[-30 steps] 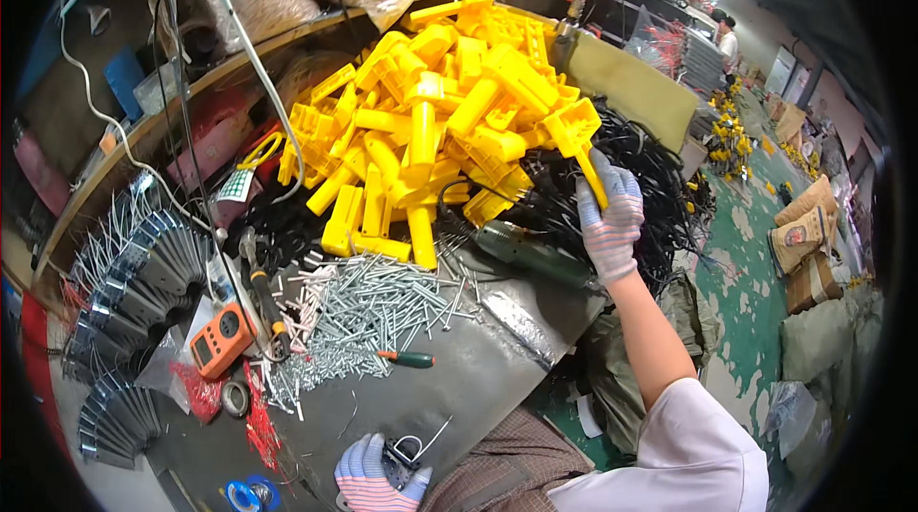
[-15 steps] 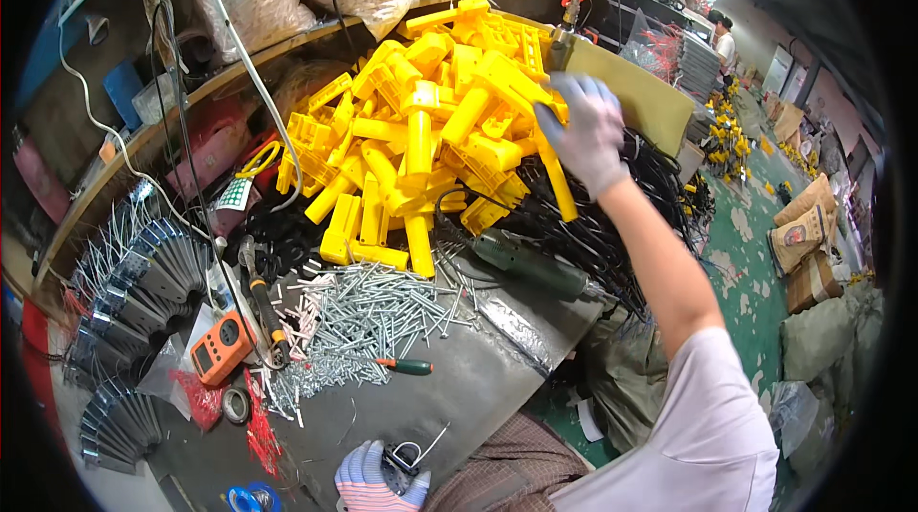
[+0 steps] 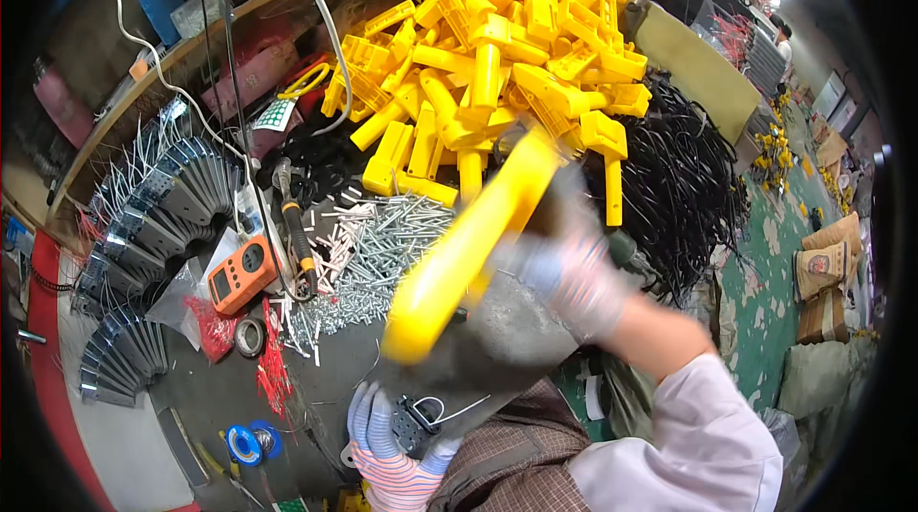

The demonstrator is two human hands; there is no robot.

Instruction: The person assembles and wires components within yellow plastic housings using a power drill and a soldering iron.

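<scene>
The table (image 3: 239,407) was crowded. A tall heap of yellow plastic parts (image 3: 507,53) rose at the far side, with a mass of black cables (image 3: 679,177) spilling off to its right. Nearer in lay a spread of silver screws (image 3: 373,254), an orange meter (image 3: 244,273) just left of them, a soldering iron (image 3: 295,230) standing between the meter and the screws, and fanned stacks of grey metal pieces (image 3: 158,216) along the left edge. Red wire bits (image 3: 273,369) and a small blue spool (image 3: 251,442) sat on the near part of the table.

The right hand (image 3: 574,268), gloved, was closed around the upper part of a long yellow handle piece (image 3: 469,244), held in the air above the screws and a dark grey plate (image 3: 488,359). The piece was blurred by motion. Its long axis ran on a diagonal, the free end pointing down and to the left toward the person, the gripped end up and to the right toward the heap.

The left hand (image 3: 397,459), in a striped glove, lay at the near edge with fingers curled about a small black part with a wire loop (image 3: 416,413), pressed against the grey plate.
</scene>
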